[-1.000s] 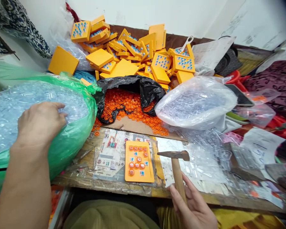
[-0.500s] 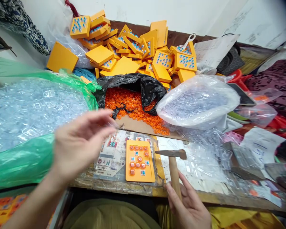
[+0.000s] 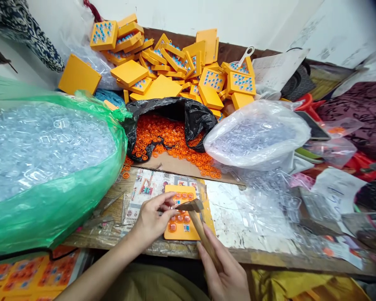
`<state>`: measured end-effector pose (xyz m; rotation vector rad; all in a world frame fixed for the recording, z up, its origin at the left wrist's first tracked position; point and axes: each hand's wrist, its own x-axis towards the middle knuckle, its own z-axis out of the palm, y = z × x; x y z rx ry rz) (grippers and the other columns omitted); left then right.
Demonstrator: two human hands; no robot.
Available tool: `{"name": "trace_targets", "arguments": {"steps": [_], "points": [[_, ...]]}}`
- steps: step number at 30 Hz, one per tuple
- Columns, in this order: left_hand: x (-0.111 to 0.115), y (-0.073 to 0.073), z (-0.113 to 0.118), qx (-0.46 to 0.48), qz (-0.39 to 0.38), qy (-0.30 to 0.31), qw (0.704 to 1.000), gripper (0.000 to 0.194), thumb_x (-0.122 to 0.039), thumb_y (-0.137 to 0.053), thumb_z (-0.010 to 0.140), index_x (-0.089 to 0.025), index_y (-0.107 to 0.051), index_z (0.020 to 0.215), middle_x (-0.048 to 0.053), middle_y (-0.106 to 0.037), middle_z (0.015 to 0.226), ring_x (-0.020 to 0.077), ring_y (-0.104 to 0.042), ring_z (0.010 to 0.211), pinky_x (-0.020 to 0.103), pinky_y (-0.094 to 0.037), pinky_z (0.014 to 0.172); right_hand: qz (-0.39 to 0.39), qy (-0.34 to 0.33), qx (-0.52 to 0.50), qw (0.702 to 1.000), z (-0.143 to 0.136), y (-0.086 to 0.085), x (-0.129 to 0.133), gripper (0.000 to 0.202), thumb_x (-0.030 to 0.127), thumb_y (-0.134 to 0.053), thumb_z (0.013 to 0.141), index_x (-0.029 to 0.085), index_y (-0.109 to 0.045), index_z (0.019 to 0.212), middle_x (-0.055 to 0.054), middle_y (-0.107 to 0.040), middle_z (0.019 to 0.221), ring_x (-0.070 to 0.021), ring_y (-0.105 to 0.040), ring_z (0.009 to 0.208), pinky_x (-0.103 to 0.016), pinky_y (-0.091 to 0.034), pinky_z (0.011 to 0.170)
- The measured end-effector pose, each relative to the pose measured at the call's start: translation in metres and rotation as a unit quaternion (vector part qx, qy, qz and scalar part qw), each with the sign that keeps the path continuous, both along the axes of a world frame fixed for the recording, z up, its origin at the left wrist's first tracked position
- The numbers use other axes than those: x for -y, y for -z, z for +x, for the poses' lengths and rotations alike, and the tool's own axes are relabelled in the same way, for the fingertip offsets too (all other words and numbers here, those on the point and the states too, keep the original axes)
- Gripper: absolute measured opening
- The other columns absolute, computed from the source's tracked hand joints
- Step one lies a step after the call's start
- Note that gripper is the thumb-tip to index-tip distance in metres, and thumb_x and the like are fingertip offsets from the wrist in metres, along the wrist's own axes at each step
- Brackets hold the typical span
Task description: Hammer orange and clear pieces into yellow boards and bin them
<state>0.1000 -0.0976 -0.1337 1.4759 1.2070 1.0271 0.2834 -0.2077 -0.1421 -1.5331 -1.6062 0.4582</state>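
Note:
A yellow panel point(image 3: 193, 233) lies flat near the bench's front edge, with round orange pieces and a few small blue ones set in it. Over its left side is my left hand point(image 3: 158, 213), thumb and fingertips pinched close to the panel; whatever they hold is too small to make out. My right hand point(image 3: 222, 263) grips the wooden handle of a hammer point(image 3: 203, 234). The hammer's metal head hangs over the panel, right beside my left fingertips, and hides part of the orange pieces.
Behind the panel, a black bag point(image 3: 202, 121) spills orange rings point(image 3: 163, 133). A green bag point(image 3: 81, 196) of clear pieces fills the left; a white bag point(image 3: 253, 156) stands right. Yellow boxes point(image 3: 163, 87) pile at the back. More orange-filled panels point(image 3: 25, 271) lie lower left.
My left hand has come down and right, from the air beside the green bag to the panel. The hammer in my right hand has moved left over the panel.

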Motion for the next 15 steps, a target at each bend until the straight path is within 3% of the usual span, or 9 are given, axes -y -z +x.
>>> {"name": "trace_targets", "arguments": {"steps": [5,8,12,15], "points": [[0.001,-0.001,-0.009,-0.074,0.114,0.041,0.99,0.037,-0.009,-0.052,0.081,-0.018,-0.068,0.113,0.009,-0.072,0.097,0.02,-0.067,0.091,0.035,-0.055,0.088,0.024,-0.013,0.046,0.999,-0.001,-0.009,-0.007,0.049,0.01,-0.06,0.085,0.026,-0.058,0.131,-0.002,-0.068,0.122,-0.0195,-0.07,0.101,-0.023,-0.056,0.087],[0.002,-0.003,-0.012,-0.074,0.099,0.052,0.991,0.039,-0.008,-0.051,0.082,-0.02,-0.066,0.117,0.008,-0.072,0.097,0.0197,-0.067,0.091,0.033,-0.054,0.088,0.017,0.002,0.021,1.0,-0.007,-0.017,-0.009,0.045,0.011,-0.062,0.084,0.028,-0.063,0.126,-0.001,-0.07,0.118,-0.021,-0.072,0.097,-0.026,-0.058,0.085],[0.001,-0.007,-0.012,-0.069,0.096,0.054,0.991,0.04,-0.01,-0.054,0.082,-0.02,-0.065,0.118,0.008,-0.071,0.095,0.0208,-0.067,0.089,0.032,-0.053,0.085,0.062,0.072,-0.058,0.994,-0.016,-0.027,-0.01,0.042,0.013,-0.064,0.082,0.033,-0.067,0.118,0.0,-0.073,0.11,-0.0222,-0.074,0.09,-0.033,-0.06,0.083],[-0.001,-0.009,-0.012,-0.067,0.106,0.063,0.99,0.041,-0.009,-0.052,0.082,-0.019,-0.064,0.12,0.009,-0.071,0.092,0.021,-0.066,0.088,0.033,-0.053,0.085,0.047,0.026,-0.022,0.998,-0.013,-0.03,-0.01,0.048,0.01,-0.059,0.084,0.036,-0.063,0.123,0.001,-0.074,0.107,-0.0195,-0.074,0.087,-0.028,-0.059,0.079]]}}
